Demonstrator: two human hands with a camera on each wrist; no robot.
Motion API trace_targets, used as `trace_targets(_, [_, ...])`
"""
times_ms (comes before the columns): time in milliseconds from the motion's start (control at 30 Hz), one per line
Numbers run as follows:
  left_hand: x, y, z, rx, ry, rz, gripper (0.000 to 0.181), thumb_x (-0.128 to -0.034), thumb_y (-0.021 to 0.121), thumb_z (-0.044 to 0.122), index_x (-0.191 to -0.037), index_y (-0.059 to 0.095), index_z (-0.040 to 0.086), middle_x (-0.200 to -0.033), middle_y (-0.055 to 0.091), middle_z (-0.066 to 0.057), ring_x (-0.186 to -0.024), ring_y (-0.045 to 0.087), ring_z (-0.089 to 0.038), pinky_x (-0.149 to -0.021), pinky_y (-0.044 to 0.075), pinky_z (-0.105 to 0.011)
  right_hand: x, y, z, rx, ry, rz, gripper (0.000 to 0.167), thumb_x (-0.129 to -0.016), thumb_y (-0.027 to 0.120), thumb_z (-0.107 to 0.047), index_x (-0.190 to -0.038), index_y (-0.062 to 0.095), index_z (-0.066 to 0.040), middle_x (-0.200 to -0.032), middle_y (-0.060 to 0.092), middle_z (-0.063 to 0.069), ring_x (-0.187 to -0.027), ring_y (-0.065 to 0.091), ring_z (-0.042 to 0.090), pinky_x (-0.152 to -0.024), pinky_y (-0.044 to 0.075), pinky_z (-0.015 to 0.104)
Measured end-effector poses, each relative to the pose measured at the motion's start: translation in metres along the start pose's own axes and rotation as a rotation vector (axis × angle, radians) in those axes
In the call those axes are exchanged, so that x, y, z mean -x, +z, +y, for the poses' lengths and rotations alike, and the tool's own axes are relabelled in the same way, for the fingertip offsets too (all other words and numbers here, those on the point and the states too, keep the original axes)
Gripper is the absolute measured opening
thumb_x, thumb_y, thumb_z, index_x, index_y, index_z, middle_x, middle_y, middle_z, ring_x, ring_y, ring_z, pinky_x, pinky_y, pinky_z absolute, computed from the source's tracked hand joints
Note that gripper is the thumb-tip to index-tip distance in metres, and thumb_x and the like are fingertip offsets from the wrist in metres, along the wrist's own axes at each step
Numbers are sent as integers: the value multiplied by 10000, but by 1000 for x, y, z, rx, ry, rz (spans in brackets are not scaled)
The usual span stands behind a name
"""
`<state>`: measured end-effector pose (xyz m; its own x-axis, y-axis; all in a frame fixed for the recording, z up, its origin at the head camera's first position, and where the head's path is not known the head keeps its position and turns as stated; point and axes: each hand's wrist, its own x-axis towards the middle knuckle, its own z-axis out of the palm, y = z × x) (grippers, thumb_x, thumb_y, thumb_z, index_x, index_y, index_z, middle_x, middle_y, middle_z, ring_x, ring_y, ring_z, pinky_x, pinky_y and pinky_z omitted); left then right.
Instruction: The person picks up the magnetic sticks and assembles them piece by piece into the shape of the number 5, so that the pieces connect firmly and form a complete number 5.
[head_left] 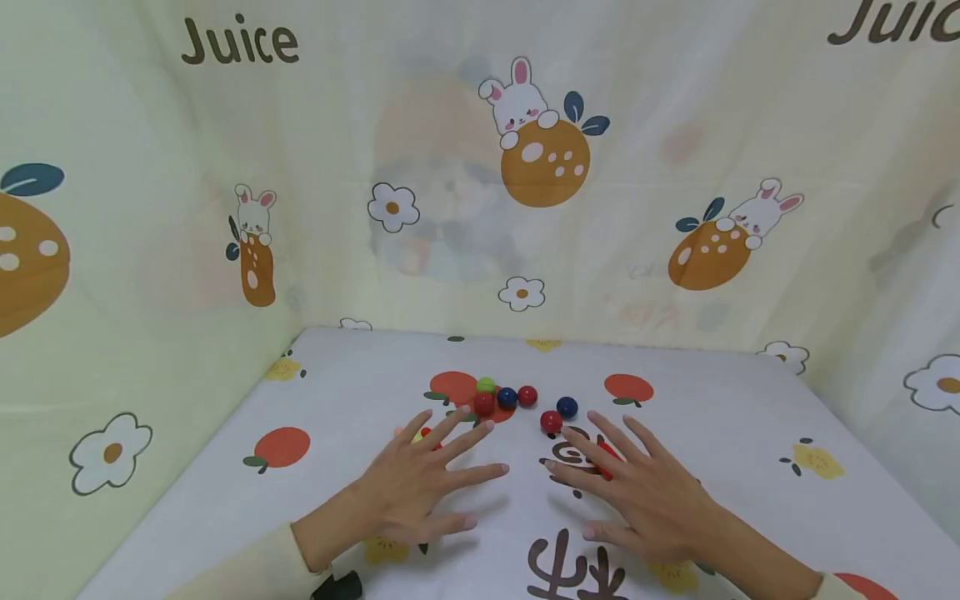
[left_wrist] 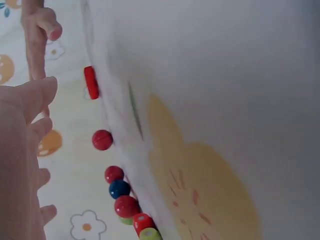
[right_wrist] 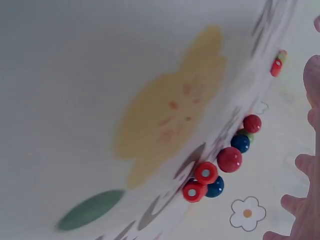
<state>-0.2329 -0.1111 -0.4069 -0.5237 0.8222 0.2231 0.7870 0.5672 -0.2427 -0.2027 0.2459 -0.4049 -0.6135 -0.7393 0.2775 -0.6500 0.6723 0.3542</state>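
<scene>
- Red cylinders (right_wrist: 194,191), two close together, lay on the surface (head_left: 225,508) beyond the right hand (right_wrist: 306,195); in the right wrist view their pale-centred round ends faced the camera, long axes foreshortened.
- Left wrist view: a red piece (left_wrist: 91,82) lay side-on, long axis near upright in the picture, top leaning slightly left.
- Right hand: fingers straight, spread wide, nothing held; in the head view it partly covered something red.
- Left hand (head_left: 416,483): likewise spread, nothing held. Small beads (head_left: 426,434), red and yellow, showed past its fingers.
- Left wrist view: a red bead (left_wrist: 143,225) and a yellow-green bead (left_wrist: 149,234) sat together, pale-spotted ends toward the camera. Exact long axes could not be told.
- Round balls, no long axis: green ball (head_left: 486,385), blue ball (head_left: 507,397) and two red balls (head_left: 527,396) clustered; another blue ball (head_left: 567,407) and red ball (head_left: 551,422) lay just beside each other, near the right fingertips.
</scene>
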Motion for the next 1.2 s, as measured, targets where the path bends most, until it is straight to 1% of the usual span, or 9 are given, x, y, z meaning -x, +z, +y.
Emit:
trace_targets(133, [-5, 1, 1, 15, -33, 2, 661, -968, 392, 695, -1576, 214, 508, -1714, 53, 40, -1571, 45, -313, -1150, 206, -677, -8, 0, 1, -29, 37, 21, 774, -885, 548, -726, -1571, 302, -465, -1646, 327, 14, -1515, 202, 411, -1175, -206, 483])
trace_targets(233, [-8, 0, 2, 39, -85, -20, 665, -972, 384, 696, -1578, 171, 522, -1712, 40, 54, -1575, -4, -289, -1165, 179, -669, -13, 0, 3, -44, 64, 39, 789, -876, 580, -707, -1572, 308, -455, -1644, 331, 17, -1516, 206, 409, -1195, -152, 503])
trace_targets(367, [-12, -1, 0, 67, -157, -43, 666, -979, 361, 702, -1577, 119, 535, -1710, 32, 65, -1575, -32, -276, -1179, 161, -657, -19, -2, 7, -44, 102, 47, 808, -877, 601, -683, -1582, 307, -422, -1643, 331, 31, -1522, 190, 408, -1198, 62, 644])
trace_targets(467, [-14, -2, -3, 73, -190, -33, 669, -980, 365, 701, -1580, 127, 529, -1711, 53, 55, -1576, -4, -282, -1185, 165, -644, -22, -3, 11, -47, 124, 56, 806, -882, 610, -663, -1584, 327, -384, -1638, 338, 41, -1519, 199, 407, -1146, 218, 661])
trace_targets(533, [-16, -2, -6, 80, -204, -25, 673, -980, 373, 698, -1585, 137, 519, -1711, 64, 48, -1576, 13, -282, -1186, 164, -639, -24, -3, 13, -56, 135, 61, 805, -887, 611, -657, -1585, 332, -367, -1637, 340, 46, -1516, 207, 408, -1132, 247, 658])
trace_targets(667, [-20, 1, -11, 102, -222, -20, 685, -981, 388, 688, -1592, 140, 504, -1711, 75, 42, -1575, 36, -276, -1184, 169, -638, -28, -1, 16, -66, 157, 59, 804, -894, 602, -661, -1587, 325, -362, -1640, 330, 54, -1521, 188, 401, -1132, 256, 653])
trace_targets(833, [-25, 2, -19, 100, -241, 7, 707, -976, 413, 682, -1592, 109, 513, -1705, 132, 23, -1567, 99, -297, -1169, 219, -639, -37, 0, 22, -112, 176, 68, 785, -888, 630, -646, -1562, 395, -319, -1606, 390, 77, -1511, 206, 411, -1127, 274, 659])
trace_targets(1000, [-28, 1, -29, 114, -267, 49, 691, -973, 413, 684, -1596, 210, 463, -1700, 160, 15, -1561, 126, -307, -1148, 261, -651, -44, 1, 27, -210, 218, 65, 768, -898, 658, -598, -1553, 413, -280, -1596, 403, 96, -1509, 216, 419, -1148, 234, 669])
trace_targets(1200, [-39, 4, -34, 163, -310, 49, 691, -970, 427, 684, -1593, 248, 444, -1699, 164, 17, -1562, 125, -308, -1150, 253, -655, -51, 3, 32, -276, 252, 103, 754, -905, 693, -531, -1544, 423, -236, -1583, 419, 119, -1491, 257, 438, -1111, 276, 701])
